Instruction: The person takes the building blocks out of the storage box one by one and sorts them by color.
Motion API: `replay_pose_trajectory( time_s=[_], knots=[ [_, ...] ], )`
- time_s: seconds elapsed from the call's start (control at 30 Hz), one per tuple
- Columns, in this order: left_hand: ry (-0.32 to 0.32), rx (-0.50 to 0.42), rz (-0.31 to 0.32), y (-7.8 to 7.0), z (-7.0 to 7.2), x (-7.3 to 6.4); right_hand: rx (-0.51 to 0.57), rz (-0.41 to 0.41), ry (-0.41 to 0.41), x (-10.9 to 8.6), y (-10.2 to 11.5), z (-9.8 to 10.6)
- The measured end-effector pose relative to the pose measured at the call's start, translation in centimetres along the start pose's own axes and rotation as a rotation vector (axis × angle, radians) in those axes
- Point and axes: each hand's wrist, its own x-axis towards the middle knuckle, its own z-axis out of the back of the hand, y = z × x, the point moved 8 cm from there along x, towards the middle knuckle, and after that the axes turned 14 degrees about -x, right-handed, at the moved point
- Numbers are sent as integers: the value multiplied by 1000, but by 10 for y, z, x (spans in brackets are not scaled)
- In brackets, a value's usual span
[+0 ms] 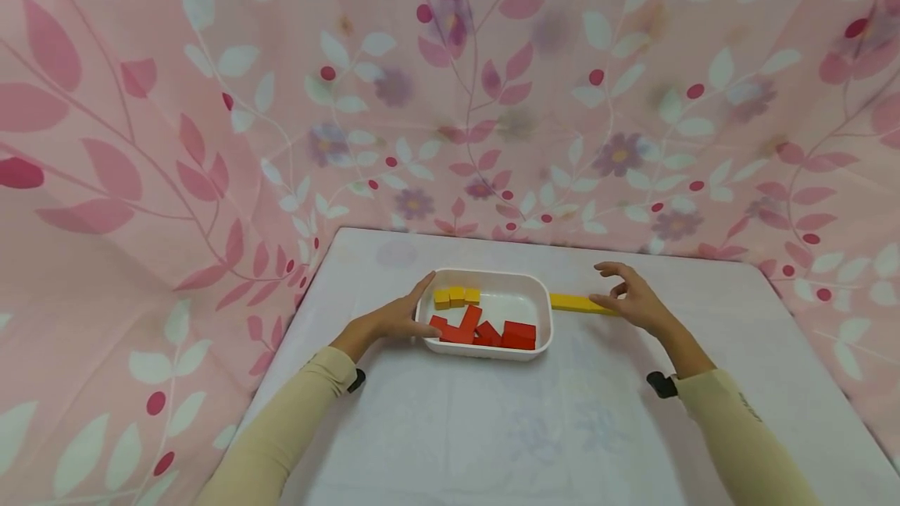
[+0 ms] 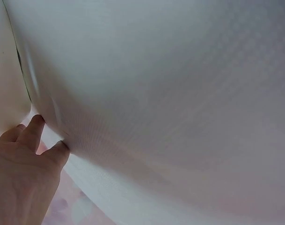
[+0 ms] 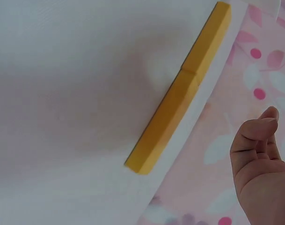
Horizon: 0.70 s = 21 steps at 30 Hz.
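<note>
With the left hand (image 1: 394, 319) spread against the tray (image 1: 492, 351), the empty, loosely curved right hand (image 1: 636, 303) does best to handle the yellow bars (image 1: 571, 303) gently, avoiding skew

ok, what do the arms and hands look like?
Left hand and right hand: bare, no gloves. Beige left sleeve and right sleeve reach the wrists; the right one bears a dark marking, unreadable here. Small black device at each wrist.
</note>
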Motion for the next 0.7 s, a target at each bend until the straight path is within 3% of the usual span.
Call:
replay_pose_trajectory(
  time_s=[0.7],
  knots=[
    [-10, 1, 19, 0, 0, -1, 131, 151, 25, 35, 77, -29]
  ],
)
